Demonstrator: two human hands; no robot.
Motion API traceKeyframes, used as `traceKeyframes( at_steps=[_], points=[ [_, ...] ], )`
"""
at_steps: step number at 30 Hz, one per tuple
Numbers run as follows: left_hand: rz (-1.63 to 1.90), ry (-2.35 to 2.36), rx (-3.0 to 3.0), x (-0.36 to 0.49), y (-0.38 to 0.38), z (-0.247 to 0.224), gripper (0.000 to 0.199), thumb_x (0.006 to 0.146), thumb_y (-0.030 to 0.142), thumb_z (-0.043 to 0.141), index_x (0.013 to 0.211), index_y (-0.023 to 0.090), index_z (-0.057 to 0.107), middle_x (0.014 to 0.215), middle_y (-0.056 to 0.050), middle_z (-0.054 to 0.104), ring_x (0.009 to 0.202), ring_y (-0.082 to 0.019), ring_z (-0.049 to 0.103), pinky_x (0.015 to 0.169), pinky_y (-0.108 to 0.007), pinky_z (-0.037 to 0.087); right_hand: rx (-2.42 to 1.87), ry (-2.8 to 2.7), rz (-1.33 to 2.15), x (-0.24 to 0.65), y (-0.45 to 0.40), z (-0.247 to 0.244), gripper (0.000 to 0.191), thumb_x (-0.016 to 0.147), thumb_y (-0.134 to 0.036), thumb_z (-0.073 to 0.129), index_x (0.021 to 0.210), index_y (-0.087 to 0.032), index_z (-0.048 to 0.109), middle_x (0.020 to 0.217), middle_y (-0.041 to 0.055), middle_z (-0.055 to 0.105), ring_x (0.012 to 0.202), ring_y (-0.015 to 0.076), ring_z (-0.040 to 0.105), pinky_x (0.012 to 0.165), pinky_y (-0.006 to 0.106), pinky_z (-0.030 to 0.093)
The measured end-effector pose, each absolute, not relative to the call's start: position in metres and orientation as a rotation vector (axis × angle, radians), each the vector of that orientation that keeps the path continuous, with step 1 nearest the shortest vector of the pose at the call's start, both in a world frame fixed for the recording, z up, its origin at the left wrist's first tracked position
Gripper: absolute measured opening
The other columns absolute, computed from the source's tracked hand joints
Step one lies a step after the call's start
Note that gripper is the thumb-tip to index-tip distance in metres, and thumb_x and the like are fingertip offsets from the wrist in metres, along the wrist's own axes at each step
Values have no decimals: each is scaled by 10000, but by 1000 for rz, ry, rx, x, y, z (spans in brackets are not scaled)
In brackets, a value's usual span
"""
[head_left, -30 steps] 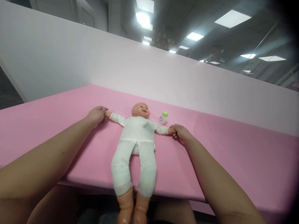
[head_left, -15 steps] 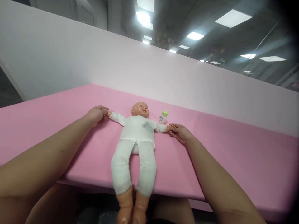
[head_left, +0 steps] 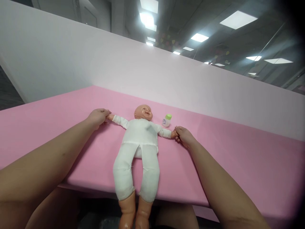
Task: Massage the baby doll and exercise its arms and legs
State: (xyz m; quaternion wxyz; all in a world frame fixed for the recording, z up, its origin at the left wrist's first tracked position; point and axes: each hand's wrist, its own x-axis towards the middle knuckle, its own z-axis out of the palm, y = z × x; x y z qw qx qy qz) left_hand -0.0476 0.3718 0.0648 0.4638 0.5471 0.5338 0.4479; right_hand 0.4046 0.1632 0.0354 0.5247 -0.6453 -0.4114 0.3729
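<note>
A baby doll (head_left: 140,135) with a white cloth body lies on its back, arms stretched out sideways, on a pink-covered table (head_left: 71,152). Its bare plastic feet hang over the front edge. At the left, my left hand (head_left: 98,117) is closed around one hand of the doll. My right hand (head_left: 186,136) grips the doll's other hand between thumb and fingers. Close to the doll's head and shoulder stands a small clear bottle (head_left: 167,121) with a green cap, a little behind my right hand and apart from it.
Behind the table rises a white partition (head_left: 143,70), with ceiling lights (head_left: 238,19) above it. The front table edge runs just above my legs (head_left: 176,216).
My right fingers have shifted slightly on the doll's hand, and that arm has moved a little outward. My left hand and the bottle look the same.
</note>
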Motion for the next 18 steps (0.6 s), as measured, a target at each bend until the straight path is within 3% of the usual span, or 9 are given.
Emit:
traceKeyframes(
  at_steps=[11,15,18],
  points=[
    [1088,1310,1232,-46,371,68,443,705,90,676,1135,192,645,833,-79,654,655,-206,654,632,-387,631,-1500,-895,893,404,162,38,168,881,-345,695,861,-199,615,607,-26,497,459,89,371,408,210,260],
    [1104,1284,1198,-46,370,69,464,702,55,666,1146,182,633,831,-69,640,638,-185,639,667,-405,645,-1432,-873,909,406,163,36,143,867,-281,712,960,-191,652,698,10,576,515,102,456,437,212,349],
    [1100,1267,1197,-46,369,69,462,698,56,673,1140,180,617,841,-74,654,638,-188,652,671,-408,648,-1364,-868,912,408,165,34,234,840,-250,743,1054,-197,665,820,42,646,594,122,539,497,232,448]
  ],
)
